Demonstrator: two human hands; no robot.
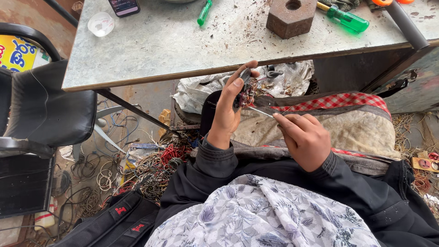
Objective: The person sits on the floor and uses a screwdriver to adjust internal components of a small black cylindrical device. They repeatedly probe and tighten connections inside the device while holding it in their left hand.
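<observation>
Repair workshop: screwdrivers (346,18) on bench (183,50), wire scraps (151,169).

**Screens, signs and labels around the workbench**

A phone (124,6) lies at the far left edge of the metal table, its dark screen lit with small pale marks. At the far left, behind the black chair, stands a yellow sign (16,53) with blue lettering. Near left, a black bag (116,222) bears two small red labels.

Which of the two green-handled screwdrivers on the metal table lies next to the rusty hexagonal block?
The larger green screwdriver, with a yellow collar, lies right of the rusty hexagonal block. The smaller green screwdriver lies apart, to its left.
</observation>
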